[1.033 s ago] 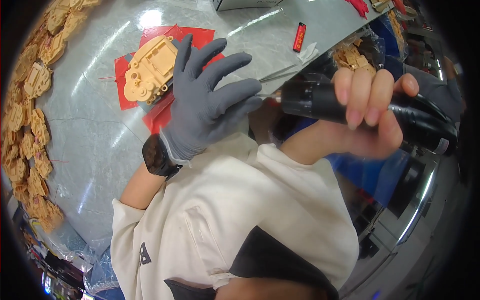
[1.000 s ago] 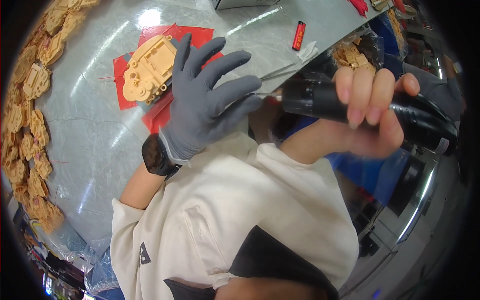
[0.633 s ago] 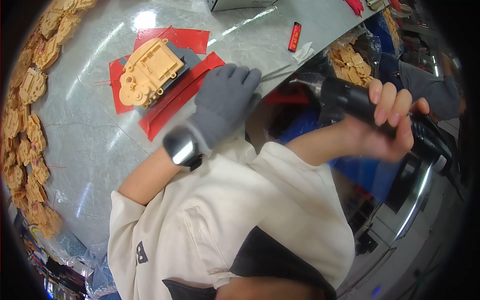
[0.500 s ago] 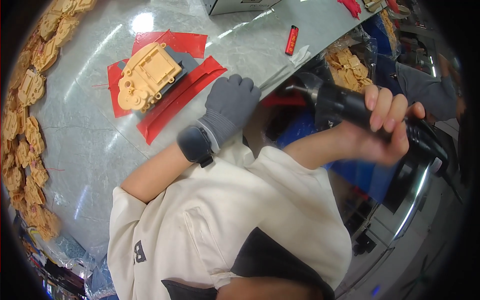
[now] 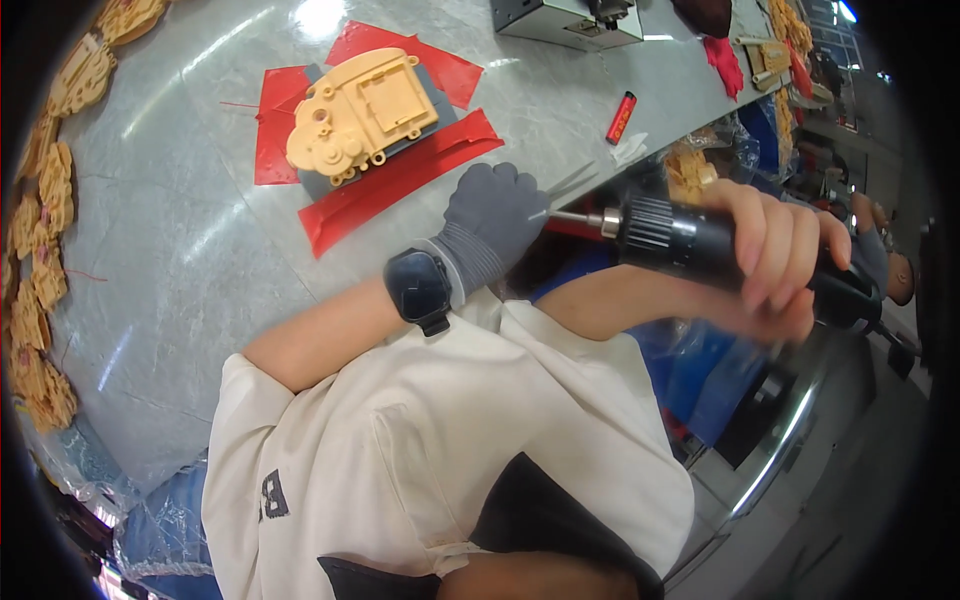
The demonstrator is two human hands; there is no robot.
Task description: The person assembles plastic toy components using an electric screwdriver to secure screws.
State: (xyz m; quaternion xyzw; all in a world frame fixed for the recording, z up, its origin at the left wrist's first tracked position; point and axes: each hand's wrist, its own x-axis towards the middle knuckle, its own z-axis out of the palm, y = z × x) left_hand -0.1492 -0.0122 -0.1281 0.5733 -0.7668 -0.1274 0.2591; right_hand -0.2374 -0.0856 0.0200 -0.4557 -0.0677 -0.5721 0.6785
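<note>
Grey marbled table [image 5: 180,300] spans the left and far side, tan plastic parts [image 5: 42,270] heaped along its left edge. Metal box [image 5: 570,28] stands at the far side. Black power driver [image 5: 665,235], pointing left, is clamped in the bare right hand [image 5: 775,245], right of the table's edge. Tan plastic casing [image 5: 365,112] lies left of the driver, on a grey block [image 5: 447,115] amid red tape [image 5: 410,181], apart from both hands. Gloved left hand [image 5: 492,220] (dark watch [image 5: 418,285] on its wrist) has bent fingers by the bit [image 5: 575,216]; palm hidden, so grip and contact cannot be told. Tweezers [image 5: 572,183] and a red lighter [image 5: 621,118] lie near the table's right edge.
</note>
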